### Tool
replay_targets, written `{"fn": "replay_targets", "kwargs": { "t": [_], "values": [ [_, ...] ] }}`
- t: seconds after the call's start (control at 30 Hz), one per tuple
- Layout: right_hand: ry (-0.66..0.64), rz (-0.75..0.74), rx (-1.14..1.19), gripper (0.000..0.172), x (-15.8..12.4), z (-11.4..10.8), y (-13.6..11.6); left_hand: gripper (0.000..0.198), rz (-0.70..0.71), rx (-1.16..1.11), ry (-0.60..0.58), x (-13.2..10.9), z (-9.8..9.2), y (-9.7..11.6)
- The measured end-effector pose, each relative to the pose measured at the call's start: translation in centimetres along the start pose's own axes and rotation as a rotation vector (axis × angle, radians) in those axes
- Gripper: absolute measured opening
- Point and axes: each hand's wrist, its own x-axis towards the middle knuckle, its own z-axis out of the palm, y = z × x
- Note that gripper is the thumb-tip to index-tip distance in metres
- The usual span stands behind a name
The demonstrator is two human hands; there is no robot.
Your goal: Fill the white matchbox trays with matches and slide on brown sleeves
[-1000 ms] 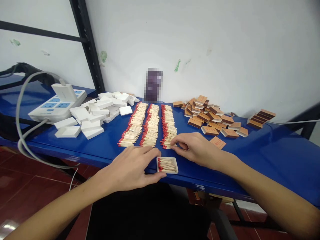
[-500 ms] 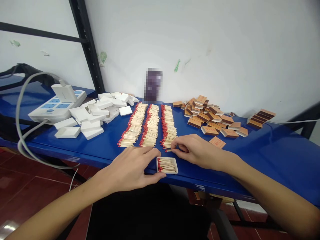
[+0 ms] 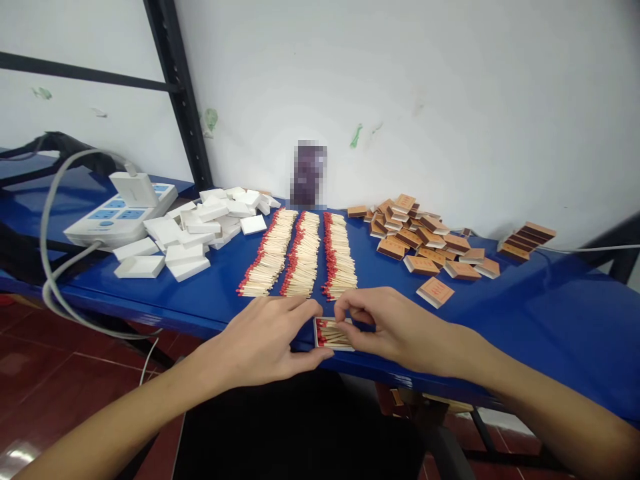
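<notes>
My left hand (image 3: pixel 273 340) grips the left end of a small white matchbox tray (image 3: pixel 320 343) between thumb and forefinger. Red-headed matches (image 3: pixel 333 335) lie in the tray, their heads to the left. Over the tray's far side, my right hand (image 3: pixel 387 327) pinches a match, mostly hidden by the fingertips. Beyond the hands run three long rows of loose matches: a left row (image 3: pixel 270 253), a middle row (image 3: pixel 302 253) and a right row (image 3: pixel 340 257).
White empty trays (image 3: pixel 193 230) are heaped on the left beside a power strip (image 3: pixel 120 213) with a looping cable. Orange-brown matchbox sleeves (image 3: pixel 425 233) are piled on the right, one sleeve (image 3: pixel 435 291) lying nearer. A pixelated dark object (image 3: pixel 309 175) leans on the wall.
My right hand has moved from the near end of the right row toward me, bringing a match over the tray. The left hand keeps its grip on the tray.
</notes>
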Motion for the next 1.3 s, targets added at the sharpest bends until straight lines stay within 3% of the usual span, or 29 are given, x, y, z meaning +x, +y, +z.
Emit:
{"fn": "replay_targets", "kwargs": {
  "t": [0.1, 0.23, 0.4, 0.87, 1.17, 1.3],
  "values": [
    [0.115, 0.047, -0.004, 0.009, 0.2, -0.1, 0.1, 0.029, 0.001, 0.003, 0.0, 0.0, 0.0, 0.0],
    [0.268, 0.051, -0.138, 0.008, 0.6, -0.3, 2.1, 0.029, 0.014, 0.009, 0.018, 0.1, 0.1, -0.1],
    [0.204, 0.045, -0.244, 0.01, 1.2, 0.3, 3.4, 0.03, 0.03, 0.017, 0.026, 0.1, 0.1, -0.2],
    [-0.014, 0.091, -0.185, 0.012, 0.7, 0.0, 2.6, 0.031, 0.027, 0.022, 0.028, 0.1, 0.3, -0.2],
    [0.047, 0.043, -0.064, 0.015, 0.2, -0.5, 1.7, 0.03, 0.028, 0.021, 0.025, 0.1, 0.1, -0.2],
    [-0.019, -0.009, 0.035, 0.011, 0.2, 0.0, 0.2, 0.03, 0.02, 0.01, 0.007, 0.1, 0.0, -0.2]
  ]
}}
